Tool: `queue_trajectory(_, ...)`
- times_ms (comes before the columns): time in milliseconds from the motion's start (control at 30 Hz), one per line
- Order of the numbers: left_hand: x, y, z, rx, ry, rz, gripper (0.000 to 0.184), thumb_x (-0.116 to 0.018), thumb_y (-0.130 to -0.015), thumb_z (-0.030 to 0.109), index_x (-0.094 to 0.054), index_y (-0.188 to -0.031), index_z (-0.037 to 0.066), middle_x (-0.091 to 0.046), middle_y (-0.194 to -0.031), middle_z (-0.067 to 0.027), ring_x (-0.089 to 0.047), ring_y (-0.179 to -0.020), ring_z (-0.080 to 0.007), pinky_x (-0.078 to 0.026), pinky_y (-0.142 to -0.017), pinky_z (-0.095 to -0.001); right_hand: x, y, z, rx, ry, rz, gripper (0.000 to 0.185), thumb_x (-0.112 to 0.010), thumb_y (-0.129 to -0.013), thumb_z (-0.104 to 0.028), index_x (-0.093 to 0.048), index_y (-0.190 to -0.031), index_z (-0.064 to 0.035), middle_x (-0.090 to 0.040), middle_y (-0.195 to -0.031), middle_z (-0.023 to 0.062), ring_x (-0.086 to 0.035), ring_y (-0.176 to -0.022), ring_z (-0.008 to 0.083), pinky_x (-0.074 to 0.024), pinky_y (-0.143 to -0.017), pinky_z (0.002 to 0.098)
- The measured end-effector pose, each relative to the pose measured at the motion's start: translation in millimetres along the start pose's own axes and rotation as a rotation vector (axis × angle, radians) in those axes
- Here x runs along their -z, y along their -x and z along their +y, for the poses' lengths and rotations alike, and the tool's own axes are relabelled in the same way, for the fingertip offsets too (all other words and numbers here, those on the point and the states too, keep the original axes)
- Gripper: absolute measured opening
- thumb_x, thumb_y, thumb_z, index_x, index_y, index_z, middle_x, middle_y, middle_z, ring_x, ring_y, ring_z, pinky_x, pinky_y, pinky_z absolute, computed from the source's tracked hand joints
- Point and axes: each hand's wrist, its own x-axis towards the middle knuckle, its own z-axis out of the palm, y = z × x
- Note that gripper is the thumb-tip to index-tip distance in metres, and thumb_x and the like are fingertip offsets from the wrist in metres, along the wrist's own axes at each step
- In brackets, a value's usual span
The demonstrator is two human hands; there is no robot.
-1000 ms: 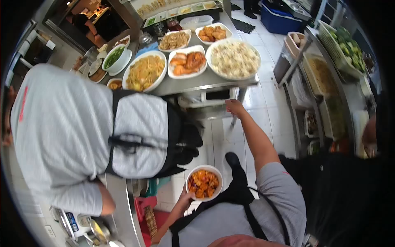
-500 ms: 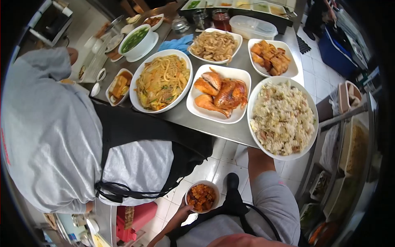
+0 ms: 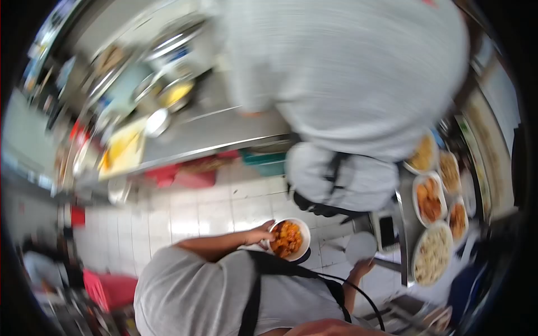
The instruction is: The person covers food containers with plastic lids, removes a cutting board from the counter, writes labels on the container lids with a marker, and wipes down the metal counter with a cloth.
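My left hand point(image 3: 260, 233) is closed on the rim of a white bowl point(image 3: 305, 238), held in front of my body. Inside the bowl is orange, chunky food point(image 3: 287, 239). To the right, my right hand point(image 3: 363, 267) is low beside the table, its fingers at the edge of a round pale disc point(image 3: 361, 248). It looks like a plate or lid, but blur hides its exact kind. Beyond that hand, a large plate of rice point(image 3: 432, 255) sits on the table corner, with a dish of roast chicken point(image 3: 429, 197) behind it.
A co-worker in a grey shirt point(image 3: 358, 73) stands close ahead, partly covering the serving table point(image 3: 407, 235). Along the back left runs a steel counter point(image 3: 202, 131) with pots point(image 3: 185, 47) and a cutting board point(image 3: 122, 147). A red bin point(image 3: 106, 288) stands at the left on the tiled floor point(image 3: 218, 215).
My view has swung left, moving the serving table to the right edge and bringing the steel counter into sight. The bowl stays in my left hand. My right hand now shows beside the disc.
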Motion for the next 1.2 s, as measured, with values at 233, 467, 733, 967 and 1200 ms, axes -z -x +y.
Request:
queue_trajectory(233, 110.8, 144.5, -79.5, -0.257, 0.326, 0.166, 0.082, -0.054, -0.061, 0.019, -0.007, -0.128, 0.016, -0.029, -0.121, -0.0114, -0.037, -0.106, -0.0262, -0.048, -0.065, -0.0390, -57.8, 137.4, 109.2, -0.177, 0.319, -0.514, 0.022, -0.041, -0.081, -0.026, -0.047, -0.086, -0.0056, -0.040, -0.060, -0.0010, -0.037, -0.046, 0.0071, -0.0278, -0.036, 0.0210)
queue_trajectory(467, 220.1, 335.4, -156.0, -0.586, 0.701, 0.561, 0.067, -0.050, -0.063, 0.017, -0.018, -0.123, 0.014, -0.034, -0.117, -0.0107, -0.044, -0.100, -0.0254, -0.049, -0.065, -0.0401, -267.0, 434.5, 38.0, 0.067, 0.298, -1.046, 0.020, -0.042, -0.081, -0.017, -0.045, -0.098, -0.0065, -0.041, -0.064, -0.0027, -0.036, -0.047, 0.0046, -0.0290, -0.037, 0.0183)
queue_trajectory(733, 287.1, 450.3, -204.2, -1.084, 1.148, 0.891, 0.059, -0.053, -0.063, 0.024, -0.034, -0.115, 0.002, -0.046, -0.109, -0.0138, -0.049, -0.095, -0.0274, -0.045, -0.074, -0.0422, -394.6, 673.2, 27.6, 0.010, 0.370, -1.546, 0.042, -0.043, -0.071, -0.006, -0.035, -0.112, -0.0031, -0.046, -0.068, 0.0030, -0.043, -0.052, 0.0091, -0.0360, -0.043, 0.0217)
queue_trajectory(967, 371.9, 506.9, -183.6, -1.172, 1.095, 1.135, 0.061, -0.051, -0.065, 0.028, -0.030, -0.118, 0.006, -0.042, -0.114, -0.0126, -0.046, -0.098, -0.0275, -0.045, -0.073, -0.0419, -497.7, 803.7, 91.4, -0.218, 0.299, -1.820, 0.043, -0.043, -0.073, -0.003, -0.032, -0.115, -0.0027, -0.050, -0.083, 0.0081, -0.049, -0.069, 0.0127, -0.0421, -0.058, 0.0245)
queue_trajectory(1200, 490.6, 544.6, -156.2, -1.070, 1.275, 1.294, 0.055, -0.047, -0.070, 0.027, -0.029, -0.118, 0.008, -0.037, -0.116, -0.0125, -0.044, -0.099, -0.0293, -0.046, -0.069, -0.0417, -580.8, 870.1, 120.0, -0.283, 0.449, -1.747, 0.048, -0.044, -0.074, -0.004, -0.027, -0.119, -0.0053, -0.047, -0.096, 0.0121, -0.050, -0.079, 0.0183, -0.0432, -0.067, 0.0286)
